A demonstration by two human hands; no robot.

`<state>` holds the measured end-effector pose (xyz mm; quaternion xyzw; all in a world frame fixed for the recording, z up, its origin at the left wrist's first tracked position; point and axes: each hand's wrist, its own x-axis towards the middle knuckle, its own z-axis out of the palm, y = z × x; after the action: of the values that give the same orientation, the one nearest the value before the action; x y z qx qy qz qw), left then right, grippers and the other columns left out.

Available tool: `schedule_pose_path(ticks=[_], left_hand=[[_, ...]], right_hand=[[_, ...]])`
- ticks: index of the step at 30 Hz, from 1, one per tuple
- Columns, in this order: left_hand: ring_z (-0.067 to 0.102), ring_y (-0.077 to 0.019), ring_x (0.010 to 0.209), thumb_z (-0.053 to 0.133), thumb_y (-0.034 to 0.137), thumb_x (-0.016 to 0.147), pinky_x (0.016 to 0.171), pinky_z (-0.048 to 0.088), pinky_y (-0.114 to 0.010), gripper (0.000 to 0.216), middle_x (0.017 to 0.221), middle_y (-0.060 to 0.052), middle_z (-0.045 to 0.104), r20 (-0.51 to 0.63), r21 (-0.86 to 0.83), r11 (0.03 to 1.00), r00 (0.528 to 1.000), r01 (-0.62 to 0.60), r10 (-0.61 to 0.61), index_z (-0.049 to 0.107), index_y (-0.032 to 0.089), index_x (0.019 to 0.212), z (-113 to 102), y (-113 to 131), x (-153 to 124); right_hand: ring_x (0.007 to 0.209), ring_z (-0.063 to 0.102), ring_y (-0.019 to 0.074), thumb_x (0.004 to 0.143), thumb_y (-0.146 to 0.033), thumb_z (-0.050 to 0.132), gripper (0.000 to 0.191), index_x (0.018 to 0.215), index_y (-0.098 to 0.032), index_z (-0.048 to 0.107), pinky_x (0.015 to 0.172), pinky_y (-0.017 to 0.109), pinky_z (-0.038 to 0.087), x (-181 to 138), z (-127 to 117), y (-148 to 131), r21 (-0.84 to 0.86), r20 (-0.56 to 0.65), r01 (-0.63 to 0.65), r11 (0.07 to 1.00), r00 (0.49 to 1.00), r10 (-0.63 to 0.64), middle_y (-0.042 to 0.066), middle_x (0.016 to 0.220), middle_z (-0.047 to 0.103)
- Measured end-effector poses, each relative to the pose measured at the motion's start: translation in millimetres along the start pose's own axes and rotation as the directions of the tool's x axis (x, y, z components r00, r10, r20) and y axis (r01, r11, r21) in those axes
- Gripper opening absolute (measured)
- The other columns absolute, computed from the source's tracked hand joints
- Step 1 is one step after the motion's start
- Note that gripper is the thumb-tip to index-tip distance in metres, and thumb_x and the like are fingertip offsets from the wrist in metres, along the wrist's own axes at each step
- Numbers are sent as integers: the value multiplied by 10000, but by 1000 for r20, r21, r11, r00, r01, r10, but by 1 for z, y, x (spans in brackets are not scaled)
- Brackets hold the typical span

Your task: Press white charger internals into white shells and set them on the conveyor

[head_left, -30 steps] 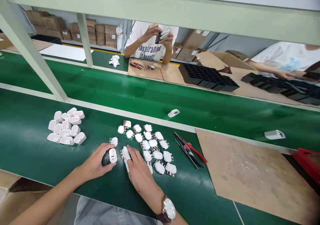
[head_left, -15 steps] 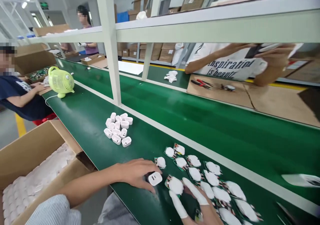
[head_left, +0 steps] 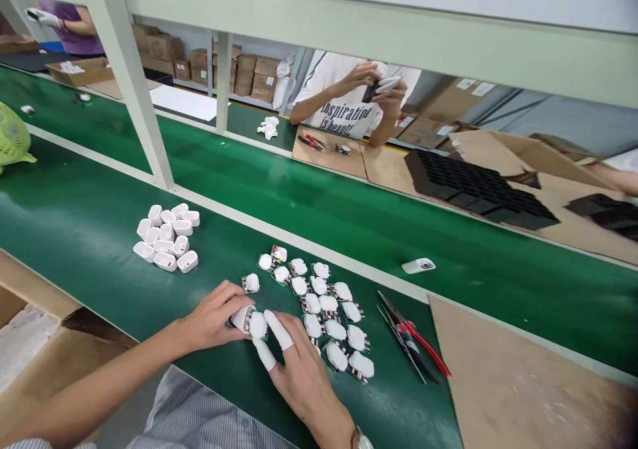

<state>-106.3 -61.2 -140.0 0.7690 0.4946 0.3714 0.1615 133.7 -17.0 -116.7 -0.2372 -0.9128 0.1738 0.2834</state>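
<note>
My left hand (head_left: pixel 219 314) is closed around a white charger housing (head_left: pixel 241 318), its open end turned to the right. In my right hand (head_left: pixel 299 359), with white finger cots on the thumb and forefinger, a small circuit board with a white-covered top (head_left: pixel 258 326) is pinched. The board is at the mouth of the housing; whether any of it is inside, I cannot tell. A single circuit board (head_left: pixel 251 283) lies just beyond my left hand. Several more white-topped circuit boards (head_left: pixel 335 330) lie in rows beyond and right of my right hand.
Several white housings (head_left: pixel 166 234) stand clustered at the left. Red-handled pliers (head_left: pixel 421 349) and tweezers (head_left: pixel 406 343) lie right, beside a cardboard sheet (head_left: pixel 528 376). One white housing (head_left: pixel 417 266) lies on the green belt (head_left: pixel 299 210). Across it, a co-worker (head_left: pixel 349 100) holds something dark.
My right hand has brought the circuit board leftward to the housing in my left hand. The view has turned right and down, bringing the pliers and cardboard sheet into sight.
</note>
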Motion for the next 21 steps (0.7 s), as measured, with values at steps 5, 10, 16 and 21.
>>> schedule_pose_path(ticks=[5,10,16,21], left_hand=[[560,-251,997,784,362,922,876,514,-375,451,1145,-119,596,-12,36,999,1000,-11,11,589,185,1288,3,-2,-1],[561,-252,981,774,369,929,864,516,-377,440,1127,-120,606,0,64,998,1000,-24,24,590,179,1280,3,-2,-1],[571,-252,978,749,349,950,858,521,-382,399,1146,-124,629,20,68,998,1000,-18,16,590,180,1274,0,1,0],[597,-273,1079,775,321,927,948,533,-419,460,1206,-127,635,59,-21,1000,998,17,-15,561,189,1312,-1,1,0]], right_hand=[[1188,591,327,885,11,434,727,1591,-122,325,950,497,619,10,-9,-8,-112,67,43,993,997,-35,179,1311,625],[1164,601,348,862,13,439,677,1531,-77,397,900,495,640,14,-12,-12,-217,160,59,974,987,-24,201,1311,632],[1163,619,356,932,-13,442,590,1514,-110,425,844,495,654,20,-9,-15,-253,157,65,965,987,-26,203,1311,642],[1231,599,328,969,-50,467,487,1450,-123,487,942,497,635,19,-11,-12,-156,123,65,986,991,-46,189,1403,604]])
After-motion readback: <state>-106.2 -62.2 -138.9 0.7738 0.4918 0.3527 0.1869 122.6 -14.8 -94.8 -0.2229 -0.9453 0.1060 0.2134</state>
